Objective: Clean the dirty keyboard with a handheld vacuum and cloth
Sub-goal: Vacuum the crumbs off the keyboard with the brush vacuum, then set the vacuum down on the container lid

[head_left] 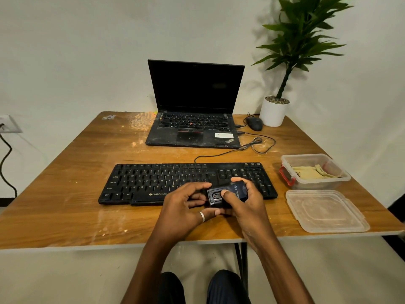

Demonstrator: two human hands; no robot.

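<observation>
Two hands meet over the near right part of the keyboard (153, 183), both wrapped round the vacuum (235, 190). It is a small dark block, and as far as I can judge it is held just above the keys rather than resting on them. The right hand (249, 202) curls round its right end, with the thumb (225, 194) pressed on the top face. The left hand (184, 207) takes the left end, its fingers (197, 186) curled in against the body. The cloth (315, 172) lies untouched in the open box (343, 178) to the right of the keyboard, and the lid (324, 210) sits on the table (65, 205) just in front of it.

The grip looks like fiddling with a switch or cover, not a working hold, so I'd say the vacuum could slip and drop onto the keys below. If it starts while pointed the wrong way, it may scatter grit rather than lift it. The keyboard's cable (219, 153) runs back to the laptop (192, 128), and a hard sweep could drag the board and tug that plug.

Plenty is out of sight. I cannot find the nozzle or tell which way it faces. The underside of the vacuum and the left fingertips are hidden behind it, and the hands cover a patch of keys. The keyboard is black, so how much dirt sits on it is hard to make out from here.
</observation>
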